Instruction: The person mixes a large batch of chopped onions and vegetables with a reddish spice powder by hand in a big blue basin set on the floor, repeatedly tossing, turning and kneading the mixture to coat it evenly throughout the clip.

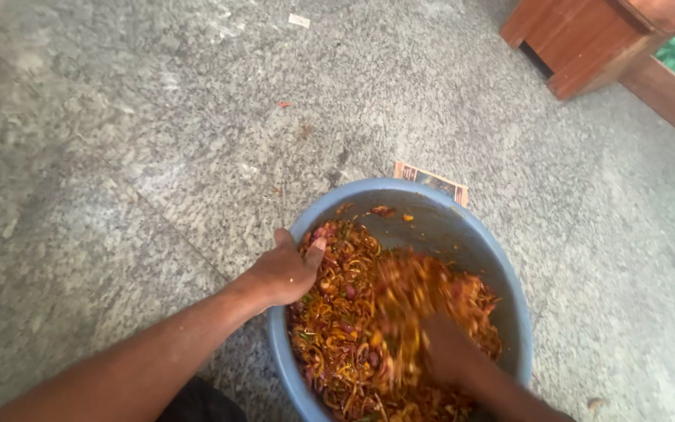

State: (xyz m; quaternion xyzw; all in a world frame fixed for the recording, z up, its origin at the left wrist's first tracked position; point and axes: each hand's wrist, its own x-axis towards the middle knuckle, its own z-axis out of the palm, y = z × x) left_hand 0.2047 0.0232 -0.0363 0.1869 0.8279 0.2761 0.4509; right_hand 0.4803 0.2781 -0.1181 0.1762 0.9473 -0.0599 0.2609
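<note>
A round blue tub sits on a speckled grey granite floor, low in the head view and a little right of centre. It holds a heap of orange-red spiced sliced onion mix (thin curled strands with darker red-brown bits), piled mostly against the near and left wall; the far inner wall is largely bare, with a few scraps stuck to it. The left hand rests on the tub's left rim, thumb raised and pointing into the tub, fingers curled over the edge and touching the mix; it appears to clasp the rim, not the food. The right hand is plunged into the mix near the tub's centre-right, blurred by motion, with a clump of strands lifted above it; whether its fingers are clenched or spread cannot be told. A small printed paper packet lies flat on the floor, touching or just behind the tub's far rim. A reddish-brown wooden piece of furniture stands at the upper right, well apart from the tub.
</note>
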